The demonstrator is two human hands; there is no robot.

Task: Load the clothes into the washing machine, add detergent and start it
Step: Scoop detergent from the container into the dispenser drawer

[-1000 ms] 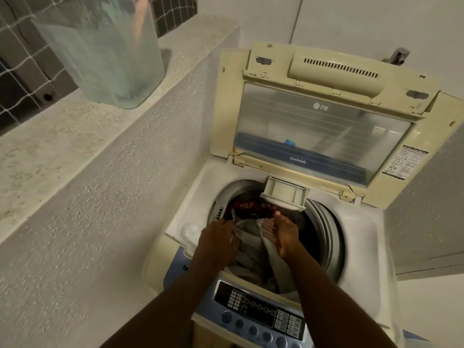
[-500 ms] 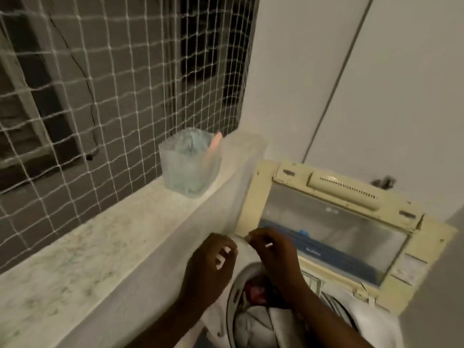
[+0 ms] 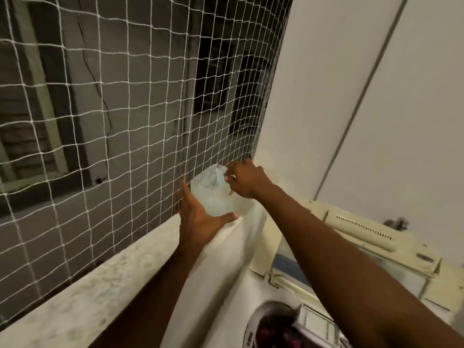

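Observation:
A translucent pale-blue detergent container (image 3: 213,197) stands on the speckled ledge (image 3: 105,280) beside the netted opening. My left hand (image 3: 198,219) cups its left side and base, thumb under the front. My right hand (image 3: 247,180) is at its top rim, fingers pinched on something there that I cannot make out. At the lower right the top-loading washing machine (image 3: 253,292) stands with its cream lid (image 3: 364,237) raised. Dark red clothes (image 3: 273,330) show in the drum, partly hidden by my right forearm.
White safety netting (image 3: 125,109) covers the opening above the ledge, close behind the container. A plain white wall (image 3: 376,96) rises behind the machine. A white lint-filter piece (image 3: 316,322) sits at the drum's rim.
Both hands left the clothes in the drum and rose to the ledge. They now hold the detergent container. The view has swung up from the machine toward the netting.

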